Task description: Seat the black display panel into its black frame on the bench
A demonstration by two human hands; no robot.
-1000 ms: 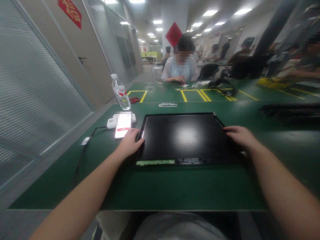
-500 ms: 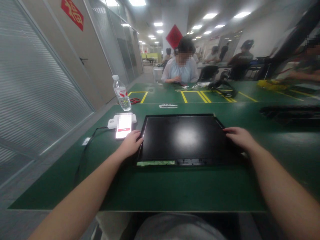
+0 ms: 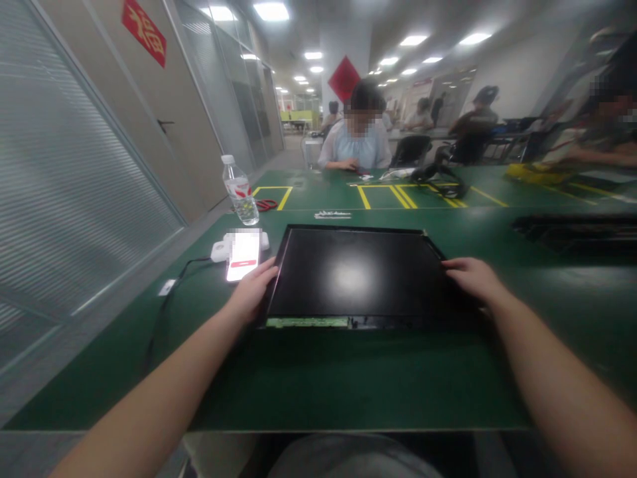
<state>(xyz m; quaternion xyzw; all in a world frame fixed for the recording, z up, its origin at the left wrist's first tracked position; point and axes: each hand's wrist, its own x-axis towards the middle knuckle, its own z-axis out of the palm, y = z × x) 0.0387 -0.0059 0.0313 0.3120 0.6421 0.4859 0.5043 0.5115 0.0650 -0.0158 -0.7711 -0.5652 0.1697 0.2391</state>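
A black flat display panel (image 3: pixel 318 275) lies face up in front of me, a bright reflection on its glass. Along its near edge runs a green circuit strip (image 3: pixel 306 322). My left hand (image 3: pixel 253 289) grips the panel's left side, thumb on the frame and the other fingers partly hidden. On the right side my right hand (image 3: pixel 470 275) holds the frame the same way, its lower fingers out of sight beneath. Beside my left hand is a lit phone (image 3: pixel 245 255), leaning on a white power strip (image 3: pixel 217 250).
A water bottle (image 3: pixel 241 191) and red-handled scissors (image 3: pixel 267 205) stand at the far left of the green table (image 3: pixel 318 378). Small white pieces (image 3: pixel 332 215) lie beyond the panel. Dark long parts (image 3: pixel 562 229) are at the right. A person (image 3: pixel 357 143) sits opposite.
Both hands now hold the panel, whose left side has come up slightly and shifted a little to the left. The left hand's fingers have slipped further under the edge. The view has tilted slightly.
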